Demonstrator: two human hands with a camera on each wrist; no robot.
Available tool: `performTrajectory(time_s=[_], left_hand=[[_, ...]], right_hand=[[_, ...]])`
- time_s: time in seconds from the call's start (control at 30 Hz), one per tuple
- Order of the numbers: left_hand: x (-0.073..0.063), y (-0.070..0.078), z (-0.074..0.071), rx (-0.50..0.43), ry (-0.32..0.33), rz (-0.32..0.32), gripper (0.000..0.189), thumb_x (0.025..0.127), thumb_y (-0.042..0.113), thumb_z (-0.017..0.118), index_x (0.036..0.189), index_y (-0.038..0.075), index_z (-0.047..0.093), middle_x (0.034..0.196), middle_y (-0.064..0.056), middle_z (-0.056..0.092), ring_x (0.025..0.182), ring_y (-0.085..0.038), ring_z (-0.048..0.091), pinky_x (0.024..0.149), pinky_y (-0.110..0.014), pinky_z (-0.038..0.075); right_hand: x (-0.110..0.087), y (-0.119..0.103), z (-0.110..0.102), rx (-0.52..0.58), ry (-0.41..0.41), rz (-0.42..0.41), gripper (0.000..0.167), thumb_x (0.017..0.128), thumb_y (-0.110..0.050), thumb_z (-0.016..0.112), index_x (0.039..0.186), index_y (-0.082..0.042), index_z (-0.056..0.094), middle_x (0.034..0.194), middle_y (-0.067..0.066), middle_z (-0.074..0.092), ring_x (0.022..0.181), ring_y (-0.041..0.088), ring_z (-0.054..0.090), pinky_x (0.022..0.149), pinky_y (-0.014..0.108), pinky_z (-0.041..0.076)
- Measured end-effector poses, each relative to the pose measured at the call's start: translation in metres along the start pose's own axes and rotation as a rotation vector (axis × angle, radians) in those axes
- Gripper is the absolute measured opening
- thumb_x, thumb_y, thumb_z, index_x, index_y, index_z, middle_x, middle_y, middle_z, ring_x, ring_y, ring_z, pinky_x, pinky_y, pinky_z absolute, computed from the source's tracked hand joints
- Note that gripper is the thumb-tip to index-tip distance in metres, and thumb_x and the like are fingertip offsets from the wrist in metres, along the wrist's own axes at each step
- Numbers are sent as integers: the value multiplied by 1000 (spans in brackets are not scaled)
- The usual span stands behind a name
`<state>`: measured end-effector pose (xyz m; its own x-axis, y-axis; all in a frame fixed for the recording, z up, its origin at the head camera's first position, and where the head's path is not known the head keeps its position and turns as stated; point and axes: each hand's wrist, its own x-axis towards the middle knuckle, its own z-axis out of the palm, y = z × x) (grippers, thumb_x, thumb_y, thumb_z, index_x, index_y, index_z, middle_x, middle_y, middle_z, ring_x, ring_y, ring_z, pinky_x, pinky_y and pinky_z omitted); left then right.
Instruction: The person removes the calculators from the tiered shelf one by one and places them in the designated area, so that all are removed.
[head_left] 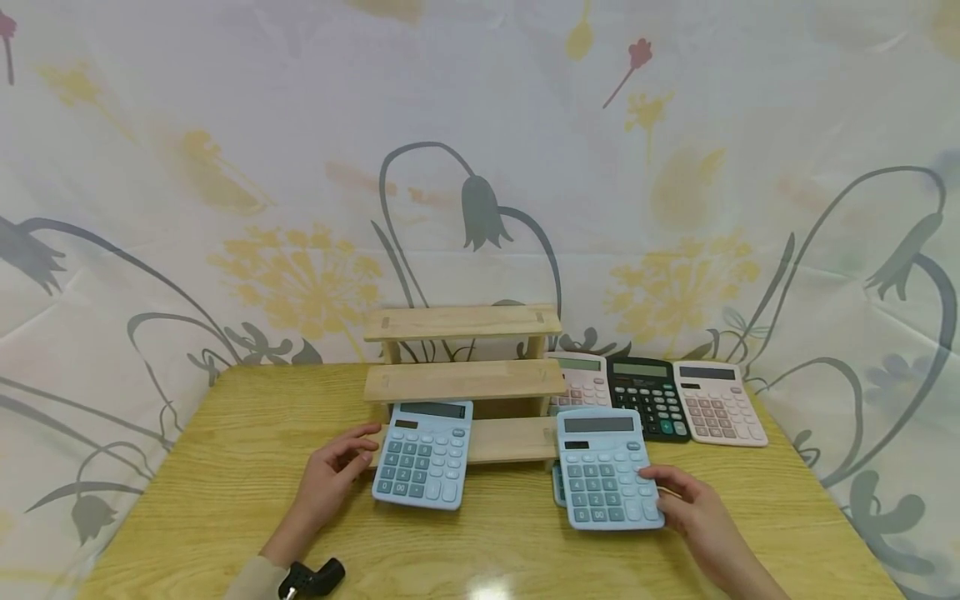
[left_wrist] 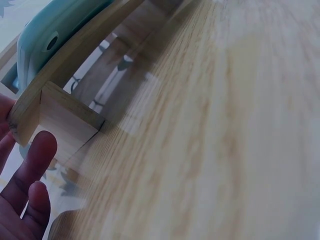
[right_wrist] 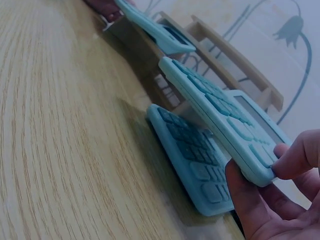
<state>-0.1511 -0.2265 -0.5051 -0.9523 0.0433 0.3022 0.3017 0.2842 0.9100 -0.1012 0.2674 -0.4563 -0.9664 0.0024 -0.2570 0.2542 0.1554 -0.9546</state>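
A light blue calculator [head_left: 426, 458] lies tilted on the lowest step of a wooden three-tier rack [head_left: 465, 380]. At that step's left end is my left hand [head_left: 337, 471]; in the left wrist view a finger meets the plank's end, while other fingers stand apart from the wood. My right hand [head_left: 690, 504] pinches a second light blue calculator [head_left: 607, 471] by its right edge, thumb on the key side. It is raised above the table in the right wrist view. Below it another blue calculator [right_wrist: 190, 160] is partly covered.
Behind the held calculator, right of the rack, are a pink calculator [head_left: 581, 383], a black one [head_left: 648, 400] and another pale pink one [head_left: 720, 404]. A patterned cloth [head_left: 480, 108] hangs behind the wooden table [head_left: 247, 442].
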Motion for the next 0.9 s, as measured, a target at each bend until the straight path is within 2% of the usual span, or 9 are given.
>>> performTrajectory(time_s=[0.3, 0.67, 0.8, 0.9], left_hand=[[-1, 0, 0, -19, -2, 10, 10, 96, 2, 63, 101, 4, 72, 132, -14, 63, 118, -2, 55, 77, -21, 48], [0, 0, 0, -27, -4, 18, 11, 96, 1, 63, 101, 4, 72, 131, -15, 63, 118, -7, 57, 78, -21, 49], [0, -1, 0, -30, 1, 11, 11, 96, 1, 63, 101, 4, 72, 131, -13, 63, 118, -5, 56, 78, -20, 49], [0, -2, 0, -22, 0, 16, 11, 95, 0, 63, 101, 4, 72, 131, -14, 63, 117, -8, 58, 77, -21, 50]], right_hand=[[2, 3, -11, -21, 21, 29, 40, 92, 6, 48, 132, 8, 53, 144, 23, 43, 101, 11, 58, 83, 30, 54], [5, 9, -27, -65, 43, 79, 41, 94, 5, 47, 135, 7, 52, 150, 25, 34, 101, 4, 55, 84, 24, 52], [6, 12, -35, -74, 45, 91, 40, 95, 3, 47, 135, 6, 52, 150, 26, 33, 101, 7, 55, 84, 24, 52], [5, 15, -40, -75, 47, 95, 41, 95, 3, 45, 135, 7, 50, 150, 27, 32, 100, 9, 56, 84, 26, 53]])
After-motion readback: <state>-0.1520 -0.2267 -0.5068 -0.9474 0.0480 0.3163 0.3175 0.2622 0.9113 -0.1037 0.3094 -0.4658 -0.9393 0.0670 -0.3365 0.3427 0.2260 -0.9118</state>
